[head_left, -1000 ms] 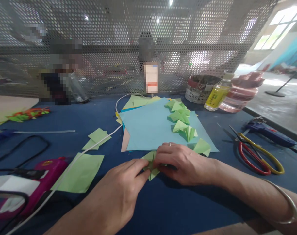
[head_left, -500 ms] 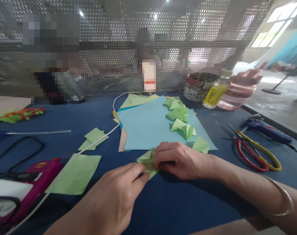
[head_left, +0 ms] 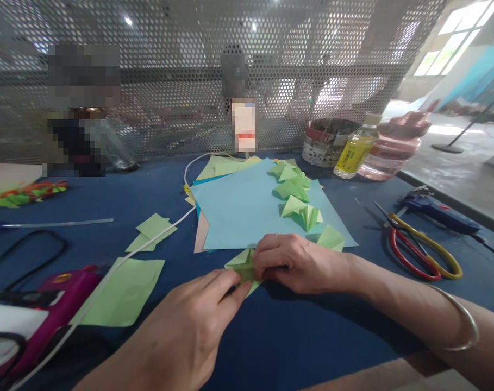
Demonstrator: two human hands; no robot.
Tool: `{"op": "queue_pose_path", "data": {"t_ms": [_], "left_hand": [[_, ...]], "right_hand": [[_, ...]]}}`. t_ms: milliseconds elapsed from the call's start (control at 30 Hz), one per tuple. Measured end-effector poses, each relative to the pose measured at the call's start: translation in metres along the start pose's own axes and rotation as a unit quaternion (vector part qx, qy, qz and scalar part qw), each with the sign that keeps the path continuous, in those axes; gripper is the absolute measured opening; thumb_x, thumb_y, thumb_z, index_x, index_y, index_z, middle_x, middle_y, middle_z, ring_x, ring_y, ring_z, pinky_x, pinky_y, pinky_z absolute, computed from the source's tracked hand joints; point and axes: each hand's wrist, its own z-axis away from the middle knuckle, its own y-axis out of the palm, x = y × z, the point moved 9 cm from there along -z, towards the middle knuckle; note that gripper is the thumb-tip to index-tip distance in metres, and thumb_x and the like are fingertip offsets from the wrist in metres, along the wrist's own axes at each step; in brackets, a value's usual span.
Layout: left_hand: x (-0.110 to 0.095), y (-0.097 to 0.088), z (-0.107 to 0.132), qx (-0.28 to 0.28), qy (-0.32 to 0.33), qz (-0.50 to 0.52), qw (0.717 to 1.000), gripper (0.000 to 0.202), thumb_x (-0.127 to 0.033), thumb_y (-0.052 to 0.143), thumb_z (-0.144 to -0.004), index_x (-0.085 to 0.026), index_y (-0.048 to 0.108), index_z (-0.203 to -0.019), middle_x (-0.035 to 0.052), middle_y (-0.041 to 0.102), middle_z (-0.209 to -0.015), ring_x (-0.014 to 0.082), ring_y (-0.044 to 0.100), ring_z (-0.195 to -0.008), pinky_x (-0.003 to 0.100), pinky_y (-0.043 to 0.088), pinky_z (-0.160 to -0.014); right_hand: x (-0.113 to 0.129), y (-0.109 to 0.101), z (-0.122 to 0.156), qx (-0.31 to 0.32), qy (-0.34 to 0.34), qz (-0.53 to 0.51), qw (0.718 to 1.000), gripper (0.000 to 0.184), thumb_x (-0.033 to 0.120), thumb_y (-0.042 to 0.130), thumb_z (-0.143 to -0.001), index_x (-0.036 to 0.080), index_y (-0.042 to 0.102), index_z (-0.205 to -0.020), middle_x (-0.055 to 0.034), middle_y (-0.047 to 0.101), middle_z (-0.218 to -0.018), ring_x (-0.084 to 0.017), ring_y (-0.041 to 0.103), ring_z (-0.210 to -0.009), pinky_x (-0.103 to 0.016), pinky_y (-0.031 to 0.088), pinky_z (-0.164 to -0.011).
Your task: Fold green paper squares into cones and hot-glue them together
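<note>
Head cam, going left to right: magenta box (head_left: 77,290) with black plugs and cables, then a green sheet (head_left: 135,293) with a white cord (head_left: 174,224) running across it. Couple of smaller green squares (head_left: 155,224) just behind that, overlapping.

Left hand (head_left: 198,309) has its thumb and fingers pinched together on the left side of a folded green paper (head_left: 239,260), which sits at the front edge of the blue paper (head_left: 238,206). Right hand (head_left: 293,263) is curled up tight, fingertips gripping the same piece from the right; can't really see its thumb.

Behind that hand, a bunch of folded green pieces (head_left: 292,190) sits on the blue paper's right side. Further over there's a yellow-labelled bottle (head_left: 355,155), a pink bottle (head_left: 393,149), red-and-yellow scissors (head_left: 450,263) and a blue glue gun (head_left: 442,213).
</note>
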Motion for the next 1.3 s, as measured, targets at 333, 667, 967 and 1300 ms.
{"op": "queue_pose_path", "data": {"t_ms": [333, 667, 967, 1300], "left_hand": [[-0.003, -0.003, -0.001, -0.021, 0.011, -0.022, 0.999, 0.055, 0.002, 0.031, -0.079, -0.015, 0.058, -0.125, 0.0126, 0.064, -0.106, 0.0253, 0.066, -0.089, 0.041, 0.06, -0.073], [-0.006, 0.001, 0.001, -0.037, 0.022, -0.044, 0.998, 0.054, 0.002, 0.032, -0.078, -0.012, 0.058, -0.123, 0.0132, 0.063, -0.101, 0.0262, 0.066, -0.087, 0.041, 0.06, -0.071], [-0.008, 0.007, 0.003, -0.061, 0.031, -0.092, 0.993, 0.047, -0.005, 0.041, -0.076, -0.009, 0.06, -0.119, 0.0142, 0.064, -0.1, 0.028, 0.065, -0.089, 0.041, 0.06, -0.073], [-0.011, 0.004, 0.005, -0.049, 0.03, -0.096, 0.994, 0.044, -0.009, 0.042, -0.08, -0.01, 0.063, -0.119, 0.0133, 0.067, -0.104, 0.027, 0.065, -0.092, 0.038, 0.059, -0.076]], "right_hand": [[0.001, 0.002, 0.001, 0.013, 0.004, 0.03, 0.999, 0.022, -0.002, 0.053, -0.084, 0.014, 0.067, -0.084, -0.0055, 0.063, -0.085, -0.017, 0.059, -0.087, -0.027, 0.048, -0.076], [0.004, 0.002, 0.001, 0.01, 0.008, 0.041, 0.999, 0.023, -0.004, 0.054, -0.079, 0.012, 0.067, -0.087, -0.0073, 0.063, -0.087, -0.018, 0.059, -0.086, -0.027, 0.048, -0.077], [-0.004, 0.006, 0.001, -0.035, 0.074, 0.053, 0.995, 0.004, 0.013, 0.063, -0.086, 0.012, 0.059, -0.087, -0.0045, 0.059, -0.083, -0.015, 0.054, -0.077, -0.025, 0.045, -0.069], [-0.016, 0.007, 0.001, -0.052, 0.141, 0.023, 0.988, 0.018, 0.004, 0.069, -0.08, 0.015, 0.055, -0.083, -0.0008, 0.058, -0.083, -0.012, 0.053, -0.074, -0.023, 0.041, -0.066]]}}
